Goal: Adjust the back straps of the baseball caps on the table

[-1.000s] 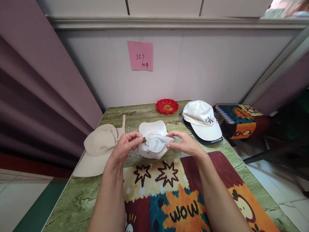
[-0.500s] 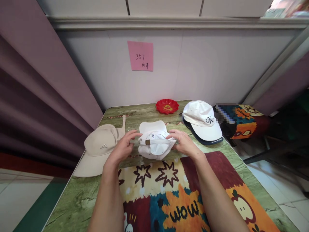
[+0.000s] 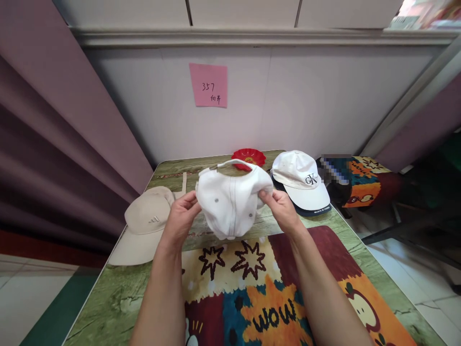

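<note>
A white baseball cap (image 3: 230, 202) is held up between my two hands over the table, its crown toward me and its back strap at the top. My left hand (image 3: 183, 211) pinches the cap's left edge. With thumb and fingers, my right hand (image 3: 283, 206) grips the opposite edge. The cap's brim is hidden from me. Left of it lies a beige cap (image 3: 147, 216) with a small logo and a long brim. To the right, a white cap with "GK" lettering (image 3: 297, 175) is stacked on a dark navy cap (image 3: 322, 211).
Behind the held cap sits a red scalloped dish (image 3: 252, 154). A colourful patterned mat (image 3: 266, 288) covers the near part of the green wood-grain table (image 3: 122, 293). A pink note (image 3: 209, 85) hangs on the white wall, and a purple curtain (image 3: 86, 105) stands at left.
Both hands have closed on the white cap's sides and raised it off the table. It has tipped so the crown's outside faces me instead of its inside. The other caps stayed put.
</note>
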### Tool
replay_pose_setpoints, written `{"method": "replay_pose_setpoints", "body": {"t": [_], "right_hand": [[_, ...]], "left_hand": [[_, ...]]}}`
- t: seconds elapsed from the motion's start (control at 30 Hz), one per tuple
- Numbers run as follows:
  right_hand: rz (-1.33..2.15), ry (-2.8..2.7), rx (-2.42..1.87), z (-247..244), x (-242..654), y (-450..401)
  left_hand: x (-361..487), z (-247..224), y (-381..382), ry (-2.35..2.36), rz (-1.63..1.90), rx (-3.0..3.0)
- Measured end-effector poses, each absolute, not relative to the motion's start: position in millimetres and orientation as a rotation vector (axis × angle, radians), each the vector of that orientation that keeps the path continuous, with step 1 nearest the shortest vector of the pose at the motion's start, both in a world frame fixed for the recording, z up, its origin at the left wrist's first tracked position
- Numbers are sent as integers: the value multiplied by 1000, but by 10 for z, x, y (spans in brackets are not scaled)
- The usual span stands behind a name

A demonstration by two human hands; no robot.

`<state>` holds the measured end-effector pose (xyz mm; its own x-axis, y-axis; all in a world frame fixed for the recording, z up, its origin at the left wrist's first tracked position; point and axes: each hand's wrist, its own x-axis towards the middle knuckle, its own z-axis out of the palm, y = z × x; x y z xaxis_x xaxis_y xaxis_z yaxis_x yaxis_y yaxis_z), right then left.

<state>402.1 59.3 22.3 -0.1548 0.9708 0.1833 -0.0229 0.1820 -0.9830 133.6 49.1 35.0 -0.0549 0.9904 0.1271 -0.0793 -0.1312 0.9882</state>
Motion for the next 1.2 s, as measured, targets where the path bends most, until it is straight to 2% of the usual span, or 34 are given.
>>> {"method": "replay_pose_setpoints", "body": {"t": [0.13,0.27,0.47,0.73,0.93,1.1,1.2], "right_hand": [[1548,-960,-882,327,3961,534],[1704,-730,-778,280,3902,593],[1702,-671,-627,169,3782,605],[1709,-615,-604,37,3764,690],[1682,-630,-654,-49,3795,741],[1572,-653,-730,59,3874,708],[1660,-684,-729,192,3812,639]], "left_hand": [[1478,408,475,975,1450,874],[1673,448,450,845,1321,610],[1867,368,370,755,1162,612],[1939,368,326,684,1332,605],[1939,369,442,686,1208,506],[1887,283,545,672,1011,397],[1824,184,611,672,1077,405]]}}
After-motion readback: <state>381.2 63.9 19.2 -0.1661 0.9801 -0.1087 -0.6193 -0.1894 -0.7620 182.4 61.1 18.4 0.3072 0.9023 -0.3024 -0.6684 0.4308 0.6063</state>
